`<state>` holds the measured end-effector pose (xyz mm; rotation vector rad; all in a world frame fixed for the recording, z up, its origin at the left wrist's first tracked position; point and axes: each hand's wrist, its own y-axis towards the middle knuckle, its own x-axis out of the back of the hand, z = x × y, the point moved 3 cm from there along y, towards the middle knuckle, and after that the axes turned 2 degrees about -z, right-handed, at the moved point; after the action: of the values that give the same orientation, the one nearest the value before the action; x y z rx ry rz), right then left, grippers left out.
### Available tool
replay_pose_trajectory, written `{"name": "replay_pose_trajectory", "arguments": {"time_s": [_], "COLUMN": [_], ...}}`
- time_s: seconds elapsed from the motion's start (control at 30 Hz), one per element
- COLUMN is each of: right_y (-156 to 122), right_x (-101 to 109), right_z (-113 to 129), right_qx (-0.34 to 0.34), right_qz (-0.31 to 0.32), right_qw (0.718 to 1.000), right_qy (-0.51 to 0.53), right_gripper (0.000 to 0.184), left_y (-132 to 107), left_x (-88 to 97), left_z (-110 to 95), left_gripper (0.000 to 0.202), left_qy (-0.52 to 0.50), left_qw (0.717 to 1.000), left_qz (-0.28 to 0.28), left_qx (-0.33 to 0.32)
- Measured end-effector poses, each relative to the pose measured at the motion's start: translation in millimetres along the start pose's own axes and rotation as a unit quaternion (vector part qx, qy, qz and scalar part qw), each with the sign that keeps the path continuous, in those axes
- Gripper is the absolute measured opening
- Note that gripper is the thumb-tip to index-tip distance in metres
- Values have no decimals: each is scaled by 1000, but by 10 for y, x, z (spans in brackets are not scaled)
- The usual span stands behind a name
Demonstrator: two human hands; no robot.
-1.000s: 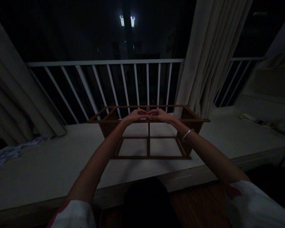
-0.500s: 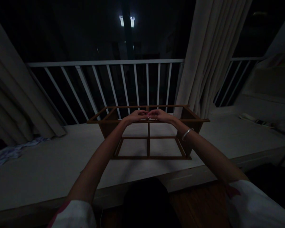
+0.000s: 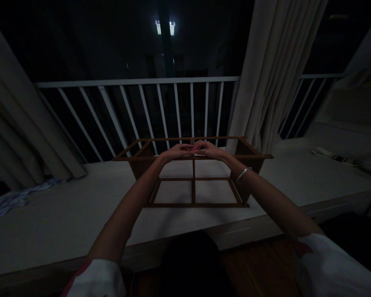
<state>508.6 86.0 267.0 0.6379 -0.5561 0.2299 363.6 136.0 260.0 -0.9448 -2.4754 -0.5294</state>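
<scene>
A brown wooden frame, open between its bars, stands on the pale window ledge. My left hand and my right hand meet over the middle of its upper near bar, where the centre bar joins. The fingers of both hands are bent and pinched together, their tips touching or nearly so. Whatever lies between the fingertips is too small and dark to make out. A silver bangle circles my right wrist.
Behind the frame runs a white railing before a dark window. Beige curtains hang on both sides. A checked cloth lies on the ledge at left, a strap at right. The room is dim.
My right hand's fingers have lifted and curled slightly at the meeting point. My left hand and the wooden frame stay in nearly the same place.
</scene>
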Motion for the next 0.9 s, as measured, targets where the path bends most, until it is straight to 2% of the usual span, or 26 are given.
{"name": "replay_pose_trajectory", "arguments": {"time_s": [0.17, 0.3, 0.63, 0.9], "right_y": [-21, -19, 22, -17], "right_x": [-29, -25, -22, 5], "right_z": [-39, -76, -90, -55], "right_qx": [-59, -88, -63, -99], "right_qz": [18, 11, -26, -40], "right_qw": [996, 994, 992, 993], "right_qy": [57, 64, 103, 57], "right_gripper": [31, 33, 30, 32], "left_y": [-16, -24, -14, -31], "left_x": [-5, 7, 19, 27], "left_z": [-29, -20, 12, -5], "left_gripper": [48, 45, 34, 34], "left_qy": [-2, 4, 25, 42], "left_qw": [1000, 1000, 999, 998], "left_qz": [0, -9, 32, 39], "left_qx": [-1, 17, -17, -20]}}
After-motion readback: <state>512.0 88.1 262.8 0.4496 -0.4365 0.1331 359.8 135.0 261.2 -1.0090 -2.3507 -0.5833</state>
